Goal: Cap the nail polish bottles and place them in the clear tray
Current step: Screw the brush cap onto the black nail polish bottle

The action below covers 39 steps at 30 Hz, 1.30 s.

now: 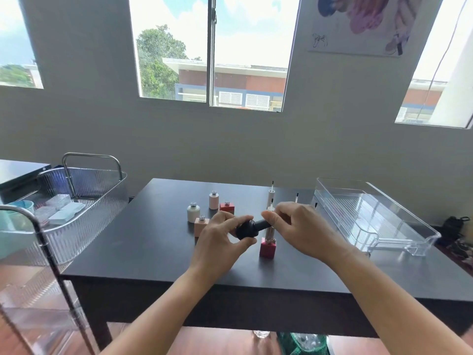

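My left hand [220,242] holds a black nail polish bottle [245,229] tilted on its side above the dark table [158,242]. My right hand [297,226] pinches the black cap [263,224] at the bottle's neck. Below stands a capped red bottle [267,247]. Uncapped bottles stand behind: white [193,212], pale pink [213,200], red [226,206] and peach [201,225]. Loose caps with brushes stand upright [271,194], [297,198]. The clear tray [371,213] lies empty at the right.
A ribbed clear trolley [84,201] with a metal handle stands left of the table, holding small boxes and a teal bowl [15,226]. A wall with windows runs behind. A dark bag [455,226] lies on the floor at the right.
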Tool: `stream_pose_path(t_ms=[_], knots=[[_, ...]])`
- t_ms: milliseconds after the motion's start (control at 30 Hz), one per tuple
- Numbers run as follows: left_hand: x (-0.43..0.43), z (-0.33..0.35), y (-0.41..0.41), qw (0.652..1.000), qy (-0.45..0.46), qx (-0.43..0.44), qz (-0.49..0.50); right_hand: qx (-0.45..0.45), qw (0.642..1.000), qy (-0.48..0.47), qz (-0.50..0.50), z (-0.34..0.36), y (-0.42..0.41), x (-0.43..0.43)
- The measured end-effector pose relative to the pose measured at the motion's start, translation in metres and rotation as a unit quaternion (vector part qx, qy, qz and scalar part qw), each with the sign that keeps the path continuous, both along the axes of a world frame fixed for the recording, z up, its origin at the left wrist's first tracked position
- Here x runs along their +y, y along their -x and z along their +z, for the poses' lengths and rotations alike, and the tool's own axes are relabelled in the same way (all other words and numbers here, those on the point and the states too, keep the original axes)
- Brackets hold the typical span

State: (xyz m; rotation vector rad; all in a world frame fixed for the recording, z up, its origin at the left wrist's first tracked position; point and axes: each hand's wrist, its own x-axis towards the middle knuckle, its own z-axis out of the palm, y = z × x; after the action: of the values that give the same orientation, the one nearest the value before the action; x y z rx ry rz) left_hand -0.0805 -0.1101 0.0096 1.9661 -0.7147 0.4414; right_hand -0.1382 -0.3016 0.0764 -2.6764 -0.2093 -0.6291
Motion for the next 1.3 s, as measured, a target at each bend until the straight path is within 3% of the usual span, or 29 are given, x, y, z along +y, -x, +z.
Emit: stream_pose_path(t_ms=[133,500,767,1300], knots=[[0.001,0.0,0.0,1.0,-0.005,-0.004,-0.003,0.02,0.999,0.03,-0.035,0.002,0.003,0.003],[0.003,-0.001,-0.003,1.0,-0.002,0.0,-0.008,-0.011,0.999,0.021,0.025,-0.008,0.001,0.003],[0.003,-0.002,-0.003,1.0,-0.025,-0.012,-0.009,0.012,0.997,0.068,-0.033,-0.011,-0.002,0.002],[0.006,-0.005,-0.001,0.997,-0.065,-0.033,-0.016,0.028,0.997,0.068,0.022,-0.024,0.011,0.003]])
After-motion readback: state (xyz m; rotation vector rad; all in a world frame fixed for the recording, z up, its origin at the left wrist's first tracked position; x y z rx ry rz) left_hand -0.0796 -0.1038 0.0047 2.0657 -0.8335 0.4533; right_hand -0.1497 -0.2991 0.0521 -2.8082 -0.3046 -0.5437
